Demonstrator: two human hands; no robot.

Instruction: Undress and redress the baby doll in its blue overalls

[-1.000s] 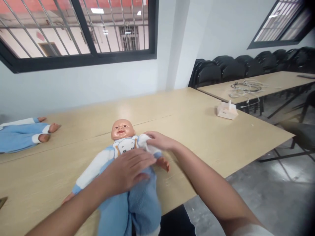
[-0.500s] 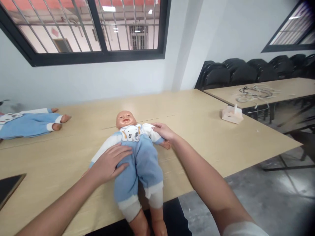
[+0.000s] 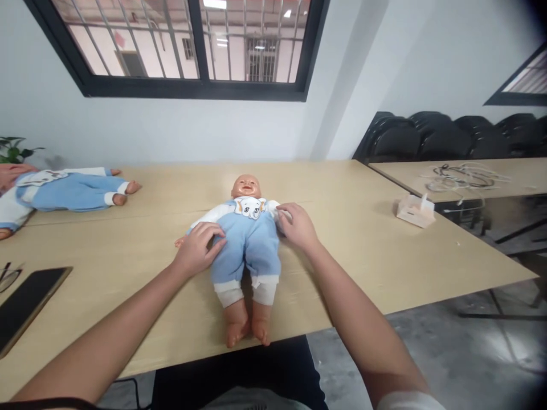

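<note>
A baby doll (image 3: 245, 242) in blue overalls and a white top with an elephant face lies on its back on the wooden table (image 3: 350, 250), feet toward me. My left hand (image 3: 200, 247) rests against the doll's side at the left, fingers spread on the blue cloth. At the doll's arm on the right is my right hand (image 3: 298, 225), its fingers bent and apart, touching the white sleeve. The doll's hand on that side is hidden behind my right hand.
A second doll (image 3: 77, 191) lies at the back left. Near the left edge are a dark phone-like slab (image 3: 32, 299) and glasses (image 3: 8, 277). A tissue box (image 3: 415, 210) stands at the right, cables (image 3: 465, 176) on another table, stacked chairs (image 3: 395, 139) behind.
The doll now lies farther up the table, its feet above the tabletop near the front edge. Both hands remain at its sides. The camera view has shifted, showing more of the left side.
</note>
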